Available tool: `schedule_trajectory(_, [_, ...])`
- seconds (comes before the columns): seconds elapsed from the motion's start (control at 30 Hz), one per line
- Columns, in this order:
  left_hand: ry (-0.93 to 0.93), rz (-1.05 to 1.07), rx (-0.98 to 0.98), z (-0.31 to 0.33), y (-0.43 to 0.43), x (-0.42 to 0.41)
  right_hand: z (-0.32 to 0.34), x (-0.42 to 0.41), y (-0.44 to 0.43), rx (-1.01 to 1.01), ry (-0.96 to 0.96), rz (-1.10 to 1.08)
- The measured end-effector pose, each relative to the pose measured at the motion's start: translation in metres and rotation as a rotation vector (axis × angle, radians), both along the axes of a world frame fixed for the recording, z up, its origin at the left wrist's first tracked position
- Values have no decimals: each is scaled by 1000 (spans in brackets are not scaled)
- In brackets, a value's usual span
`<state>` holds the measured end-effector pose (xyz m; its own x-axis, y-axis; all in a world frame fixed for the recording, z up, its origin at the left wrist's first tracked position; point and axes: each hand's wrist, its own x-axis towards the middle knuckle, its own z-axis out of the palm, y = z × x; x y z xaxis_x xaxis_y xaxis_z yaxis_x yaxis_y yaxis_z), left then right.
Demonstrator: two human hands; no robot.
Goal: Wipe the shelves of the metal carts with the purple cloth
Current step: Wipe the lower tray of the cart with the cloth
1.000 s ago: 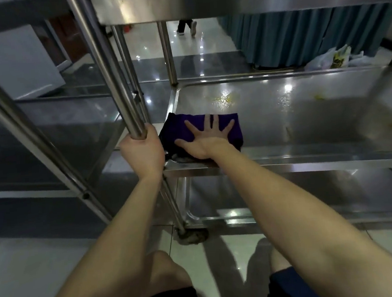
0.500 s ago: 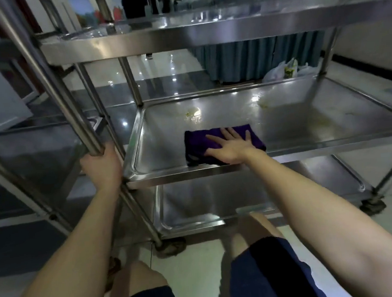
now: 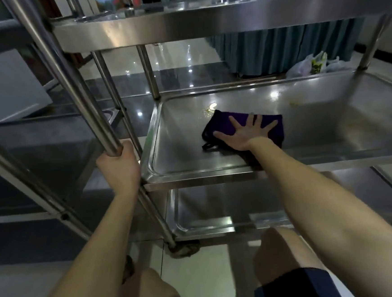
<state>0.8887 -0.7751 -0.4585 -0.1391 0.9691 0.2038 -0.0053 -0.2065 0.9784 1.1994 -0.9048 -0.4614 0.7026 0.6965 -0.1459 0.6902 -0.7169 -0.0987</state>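
I see a deep purple cloth (image 3: 223, 124) on a silver-grey shelf (image 3: 329, 128), a yellowish smear (image 3: 208, 110) at its eleven o'clock, teal pleated drapery (image 3: 276, 50) at one o'clock, and navy shorts (image 3: 295, 288).

No legible text, label, brand, number or sign was found. The only printed matter is a yellow-and-dark marking on a plastic bag (image 3: 316, 65), which lies on the floor behind the metal cart (image 3: 215, 172), near its far right post. The marking is too small and blurred to read.
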Motion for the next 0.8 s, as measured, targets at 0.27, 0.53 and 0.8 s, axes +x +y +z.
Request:
schedule_trajectory(0.27, [-71,-50,4,0,-1,-1,-5,-150,99,-25,56,376])
schedule_trajectory(0.53, [6,-35,-60,16,-9,-10,1,-131,22,23,166,480])
schedule_trajectory(0.8, [-5,-33,-71,25,-28,-10,3,14,-114,57,135,239])
